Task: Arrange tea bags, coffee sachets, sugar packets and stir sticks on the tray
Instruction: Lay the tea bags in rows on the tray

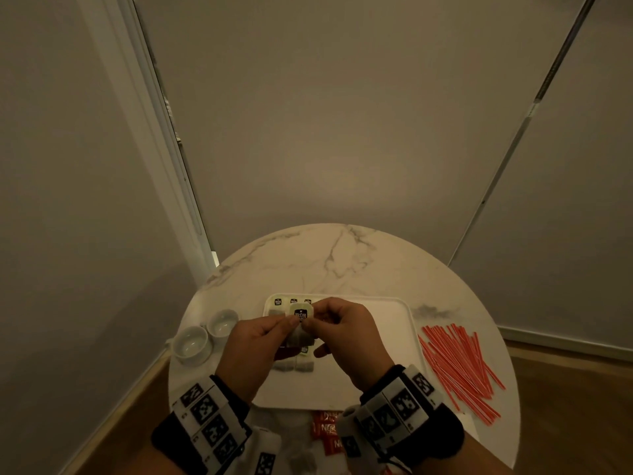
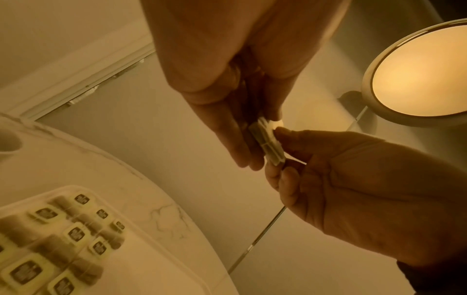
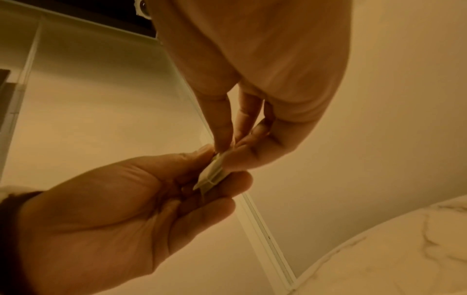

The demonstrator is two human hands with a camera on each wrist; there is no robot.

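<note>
Above the white tray (image 1: 383, 323) both hands hold one tea bag (image 1: 298, 332) with a dark-printed tag. My left hand (image 1: 286, 325) pinches it from the left and my right hand (image 1: 315, 318) from the right. The left wrist view shows the tea bag (image 2: 267, 143) edge-on between the left hand (image 2: 242, 143) and the right hand (image 2: 290, 151). It is the same in the right wrist view, with the tea bag (image 3: 211, 175) under the right hand (image 3: 232, 151). Several tea bags (image 1: 287, 303) lie in rows on the tray's left part (image 2: 76, 233).
Red stir sticks (image 1: 459, 365) lie in a loose pile on the round marble table (image 1: 342, 262), right of the tray. Red coffee sachets (image 1: 325, 430) sit at the near edge between my wrists. Two white cups (image 1: 191, 344) stand left of the tray. Walls close in behind.
</note>
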